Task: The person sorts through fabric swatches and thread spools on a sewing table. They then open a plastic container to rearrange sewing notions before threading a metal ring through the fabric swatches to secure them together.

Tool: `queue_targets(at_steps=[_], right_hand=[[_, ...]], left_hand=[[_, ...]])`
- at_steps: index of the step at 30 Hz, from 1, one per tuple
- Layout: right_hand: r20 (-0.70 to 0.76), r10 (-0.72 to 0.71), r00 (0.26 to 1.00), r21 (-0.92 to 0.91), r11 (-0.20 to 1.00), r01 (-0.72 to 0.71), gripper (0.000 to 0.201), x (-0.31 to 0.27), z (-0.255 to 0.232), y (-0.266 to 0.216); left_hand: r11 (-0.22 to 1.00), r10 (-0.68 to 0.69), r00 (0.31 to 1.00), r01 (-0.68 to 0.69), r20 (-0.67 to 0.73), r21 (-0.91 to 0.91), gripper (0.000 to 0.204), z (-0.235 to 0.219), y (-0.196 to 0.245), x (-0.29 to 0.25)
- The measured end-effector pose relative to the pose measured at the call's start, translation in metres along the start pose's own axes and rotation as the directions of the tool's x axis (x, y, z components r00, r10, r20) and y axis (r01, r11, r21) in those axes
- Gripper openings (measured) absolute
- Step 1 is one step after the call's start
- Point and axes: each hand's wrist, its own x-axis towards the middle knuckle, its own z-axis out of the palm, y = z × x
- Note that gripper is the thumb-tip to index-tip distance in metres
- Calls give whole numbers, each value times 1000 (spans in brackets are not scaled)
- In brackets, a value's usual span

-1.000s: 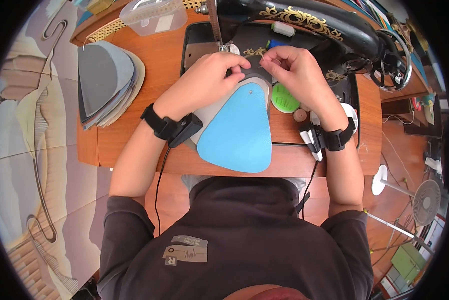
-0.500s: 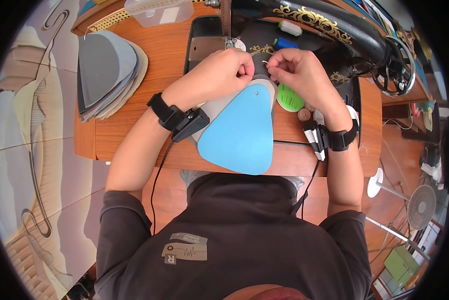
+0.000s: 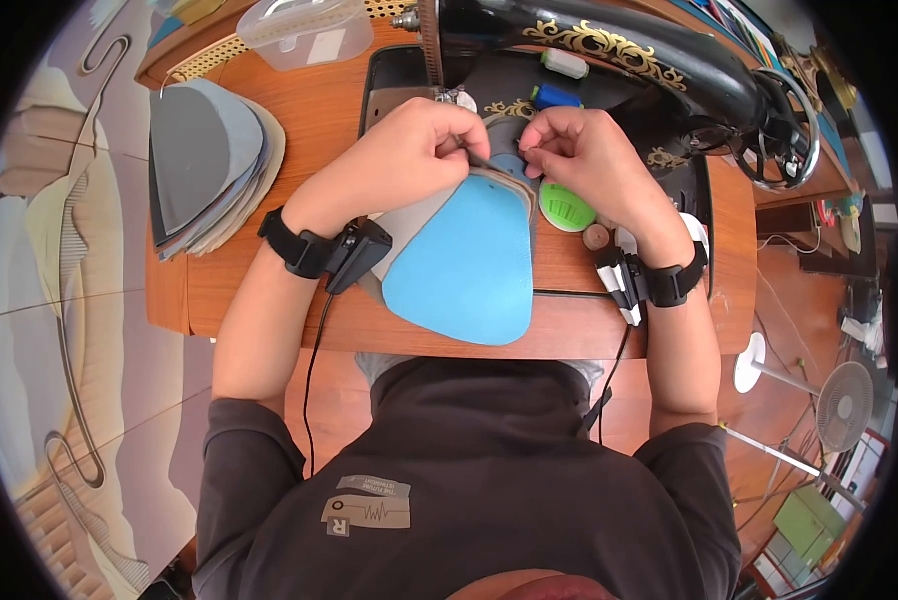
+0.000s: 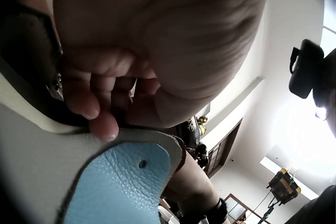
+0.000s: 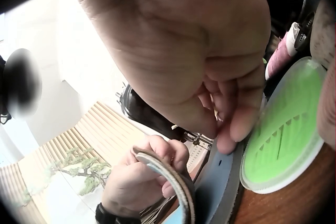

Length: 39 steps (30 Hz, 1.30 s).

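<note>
My left hand pinches the narrow end of a fanned stack of leather swatches, with a bright blue swatch on top. That end bends up in its grip, as the right wrist view shows. The hole in the blue swatch appears in the left wrist view. Under the lifted layers lies a grey-blue swatch with a small hole. My right hand holds thumb and fingertips pinched together right at that hole. Whatever is in the pinch is mostly hidden by the fingers.
A black sewing machine stands behind the hands. Near my right hand are a green round case, a small round wooden piece and a blue spool. More swatches lie at left, below a clear plastic box.
My left hand has lifted and bent back the swatches' narrow end, uncovering a grey-blue layer. My right hand, earlier pinching a small thin pale strip, has come down to that layer.
</note>
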Motion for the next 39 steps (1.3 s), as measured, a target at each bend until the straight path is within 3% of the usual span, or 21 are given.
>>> queue_targets(at_steps=[3, 6, 12, 15, 18, 22, 26, 29, 33, 36, 39], right_hand=[[-27, -13, 1000, -28, 1000, 12, 6, 0, -1, 4], [-33, -43, 999, -55, 998, 41, 8, -1, 0, 3], [-19, -30, 999, -172, 985, 26, 8, -4, 1, -9], [8, -16, 1000, -210, 978, 18, 8, -4, 1, -13], [14, -38, 999, -203, 978, 40, 9, -5, 1, -11], [27, -56, 998, -98, 993, 59, 10, -3, 3, -5], [59, -64, 996, -70, 995, 68, 9, -1, 3, 2], [70, -67, 995, -65, 995, 71, 9, -2, 3, 0], [30, -99, 995, -102, 990, 102, 9, -4, 4, -8], [0, -156, 988, -139, 978, 155, 10, -4, 4, -9], [-22, -193, 981, -189, 964, 186, 11, -5, 3, -10]], left_hand=[[998, 21, 998, -25, 61, 62, 16, -2, -6, 1], [1000, -10, 997, 11, 71, -16, 14, 0, -8, 1], [968, -97, 994, 85, 40, 237, 18, 11, 7, -2], [960, -69, 997, 56, 38, 275, 16, 14, 9, -1], [986, 13, 999, -5, -46, 168, 15, 23, 2, -3], [900, 201, 964, -110, -177, 421, 25, 42, -1, -3], [918, 47, 988, 16, -149, 397, 23, 43, 5, 0], [902, 138, 976, -54, -166, 429, 19, 46, 0, 1], [918, 41, 997, -13, -62, 397, 16, 37, 4, 3], [971, -50, 998, 59, -45, 233, 16, 24, 4, 2], [987, 18, 991, 4, -136, 162, 12, 15, 2, 2]])
